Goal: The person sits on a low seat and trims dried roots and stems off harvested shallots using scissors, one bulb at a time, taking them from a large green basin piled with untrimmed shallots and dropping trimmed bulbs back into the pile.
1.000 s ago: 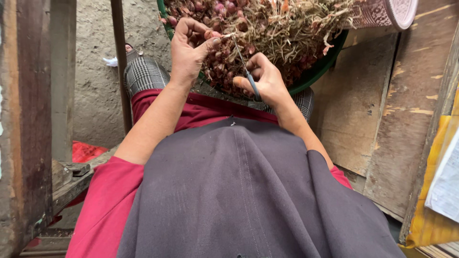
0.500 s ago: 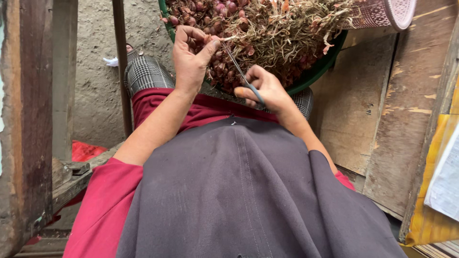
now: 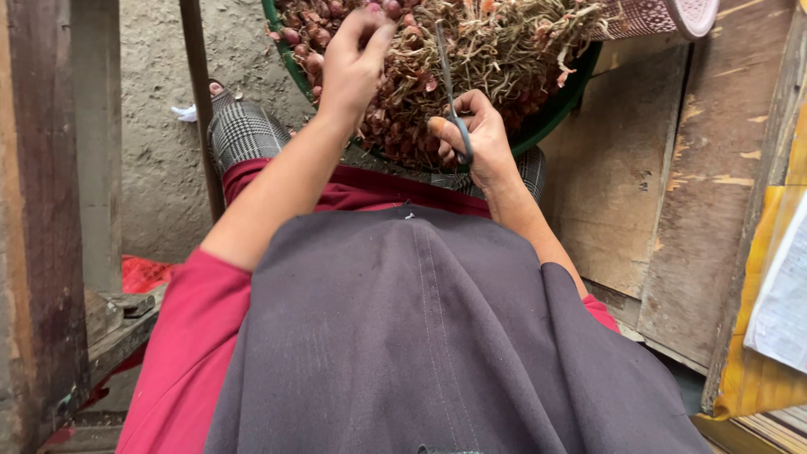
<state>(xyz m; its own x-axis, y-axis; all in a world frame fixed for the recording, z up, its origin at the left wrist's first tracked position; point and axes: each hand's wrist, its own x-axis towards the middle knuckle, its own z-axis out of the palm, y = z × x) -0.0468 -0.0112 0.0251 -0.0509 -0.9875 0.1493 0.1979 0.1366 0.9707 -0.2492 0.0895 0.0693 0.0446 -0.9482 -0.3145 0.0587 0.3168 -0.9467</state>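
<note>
Since a moment ago your left hand [image 3: 355,60] has lifted higher over the green basin [image 3: 555,113] of shallots [image 3: 395,109], fingertips pinching one shallot [image 3: 388,8]. At the basin's near rim, your right hand [image 3: 475,139] grips the scissors [image 3: 451,101], blades together, pointing up.

Your left hand [image 3: 353,63] reaches into the green basin [image 3: 555,109] at twelve o'clock, fingertips pinching a reddish shallot [image 3: 389,8]. Your right hand [image 3: 471,139], just toward one o'clock, grips black-handled scissors [image 3: 450,92] — blades pointing up over the heap of shallots and dry stalks [image 3: 496,42]. Wooden boards [image 3: 672,193] stand at three o'clock.
</note>
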